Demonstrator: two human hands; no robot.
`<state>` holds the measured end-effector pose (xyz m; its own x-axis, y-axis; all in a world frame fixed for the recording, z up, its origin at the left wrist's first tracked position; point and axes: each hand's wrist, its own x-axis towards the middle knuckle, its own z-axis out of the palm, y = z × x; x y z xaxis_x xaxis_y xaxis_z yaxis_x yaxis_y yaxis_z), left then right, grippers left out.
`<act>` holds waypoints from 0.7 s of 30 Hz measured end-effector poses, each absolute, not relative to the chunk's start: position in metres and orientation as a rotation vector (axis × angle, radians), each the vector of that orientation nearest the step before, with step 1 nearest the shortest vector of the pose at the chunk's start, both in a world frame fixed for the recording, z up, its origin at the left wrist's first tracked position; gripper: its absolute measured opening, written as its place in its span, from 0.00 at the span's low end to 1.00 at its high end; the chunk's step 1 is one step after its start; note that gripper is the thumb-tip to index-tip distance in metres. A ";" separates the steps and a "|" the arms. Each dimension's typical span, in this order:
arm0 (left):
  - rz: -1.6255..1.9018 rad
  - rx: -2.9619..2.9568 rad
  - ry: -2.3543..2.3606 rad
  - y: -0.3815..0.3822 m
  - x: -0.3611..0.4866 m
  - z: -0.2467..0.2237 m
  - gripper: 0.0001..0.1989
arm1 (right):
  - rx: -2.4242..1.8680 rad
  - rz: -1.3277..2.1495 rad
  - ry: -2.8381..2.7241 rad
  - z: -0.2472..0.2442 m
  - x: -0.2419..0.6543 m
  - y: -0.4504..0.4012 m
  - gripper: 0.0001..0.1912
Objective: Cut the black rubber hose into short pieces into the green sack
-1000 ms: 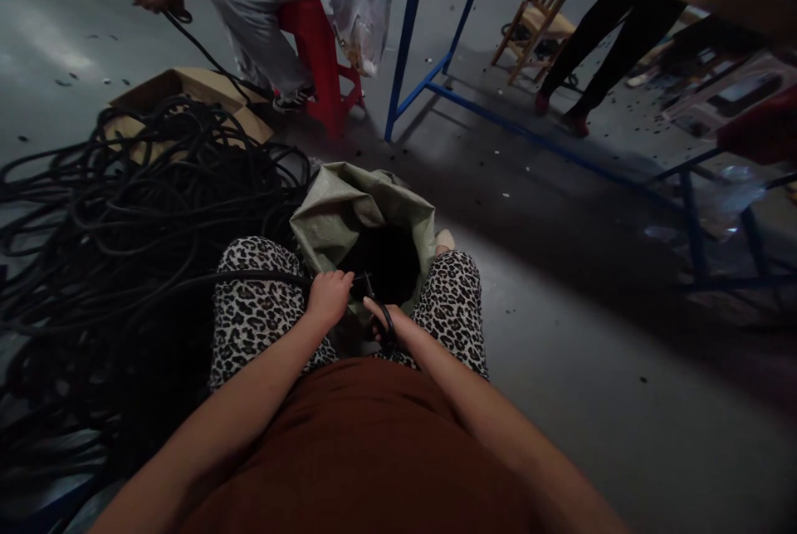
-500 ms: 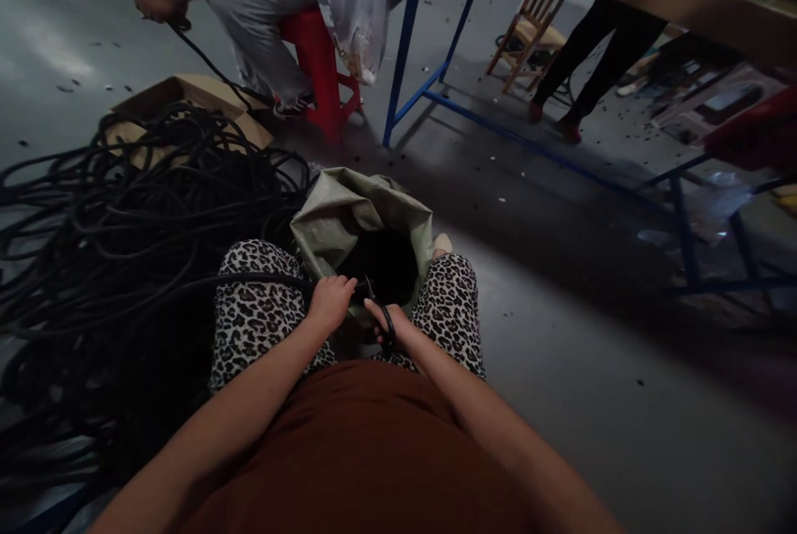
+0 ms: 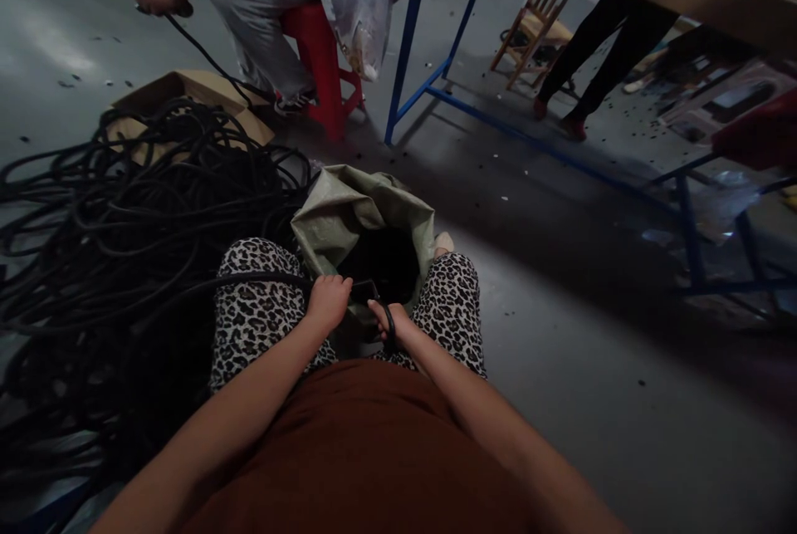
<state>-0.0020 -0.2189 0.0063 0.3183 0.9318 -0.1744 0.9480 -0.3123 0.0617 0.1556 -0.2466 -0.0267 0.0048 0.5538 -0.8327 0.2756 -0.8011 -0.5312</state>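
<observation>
My left hand (image 3: 329,301) is closed around a long black rubber-like strip (image 3: 261,277), which runs in from the left across my left thigh. A short, thin length sticks out past my fingertips, toward the right. In my right hand (image 3: 398,323) I grip black-handled scissors (image 3: 389,328), their dark blades close to that protruding end. Whether the blades touch it is too dark to tell. Both hands are over the near edge of an open greenish sack (image 3: 324,222) between my knees. The sack's inside is dark, and its contents cannot be made out.
A big tangle of black strips (image 3: 137,202) covers the floor at left, spilling from a cardboard box (image 3: 252,125). Beyond it a person sits on a red stool (image 3: 324,69), holding a strip. A blue-framed table (image 3: 398,61) stands ahead; another person's legs (image 3: 594,61) show behind it.
The scissors' blades have turned and shifted slightly right, their angle to the strip's end changed. My left hand has barely moved. The seated person's hand has dropped slightly.
</observation>
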 end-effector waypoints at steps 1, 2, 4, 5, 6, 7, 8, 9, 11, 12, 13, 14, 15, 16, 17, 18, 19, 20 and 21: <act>-0.156 2.411 1.752 -0.218 -0.002 0.005 0.16 | -2.063 1.876 -0.855 -0.027 0.156 -0.247 0.23; -0.150 2.401 1.762 -0.218 -0.002 0.005 0.16 | -2.066 1.864 -0.844 -0.027 0.156 -0.246 0.23; -0.134 2.394 1.773 -0.218 -0.003 0.005 0.16 | -2.065 1.846 -0.833 -0.026 0.157 -0.246 0.24; -0.127 2.394 1.774 -0.217 -0.003 0.005 0.16 | -2.060 1.847 -0.822 -0.024 0.158 -0.246 0.24; -0.121 2.393 1.774 -0.217 -0.003 0.006 0.16 | -2.051 1.861 -0.803 -0.023 0.159 -0.247 0.24; -0.116 2.390 1.776 -0.217 -0.004 0.006 0.16 | -2.037 1.890 -0.776 -0.021 0.159 -0.247 0.24; -0.112 2.385 1.777 -0.217 -0.004 0.006 0.16 | -2.014 1.930 -0.747 -0.020 0.160 -0.248 0.24; -0.108 2.378 1.781 -0.217 -0.004 0.006 0.15 | -1.987 1.972 -0.723 -0.019 0.160 -0.248 0.24; -0.093 2.368 1.788 -0.216 -0.005 0.006 0.15 | -1.944 2.038 -0.703 -0.018 0.160 -0.249 0.25; -0.084 2.369 1.790 -0.217 -0.005 0.006 0.15 | -1.935 2.057 -0.702 -0.017 0.160 -0.250 0.25; -0.077 2.372 1.790 -0.217 -0.005 0.006 0.15 | -1.932 2.064 -0.703 -0.017 0.160 -0.250 0.25; -0.072 2.376 1.789 -0.217 -0.005 0.006 0.15 | -1.929 2.066 -0.702 -0.016 0.160 -0.251 0.25; -0.070 2.378 1.789 -0.217 -0.005 0.006 0.15 | -1.919 2.066 -0.703 -0.015 0.160 -0.251 0.24; -0.071 2.377 1.787 -0.217 -0.005 0.006 0.15 | -1.903 2.064 -0.704 -0.014 0.159 -0.251 0.24; -0.073 2.373 1.787 -0.217 -0.005 0.006 0.15 | -1.887 2.062 -0.706 -0.013 0.159 -0.251 0.24; -0.075 2.368 1.788 -0.216 -0.005 0.006 0.15 | -1.877 2.066 -0.710 -0.013 0.158 -0.252 0.23; -0.076 2.365 1.790 -0.216 -0.004 0.006 0.15 | -1.877 2.071 -0.717 -0.012 0.158 -0.252 0.23; -0.077 2.366 1.790 -0.216 -0.004 0.006 0.15 | -1.887 2.077 -0.730 -0.012 0.158 -0.252 0.23; -0.075 2.370 1.788 -0.216 -0.004 0.007 0.15 | -1.900 2.076 -0.746 -0.013 0.158 -0.252 0.23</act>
<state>-0.0037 -0.2162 0.0066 0.2792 0.9495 -0.1429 0.9582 -0.2658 0.1061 0.1576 -0.2520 -0.0128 -0.1332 0.4925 -0.8600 0.1678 -0.8440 -0.5094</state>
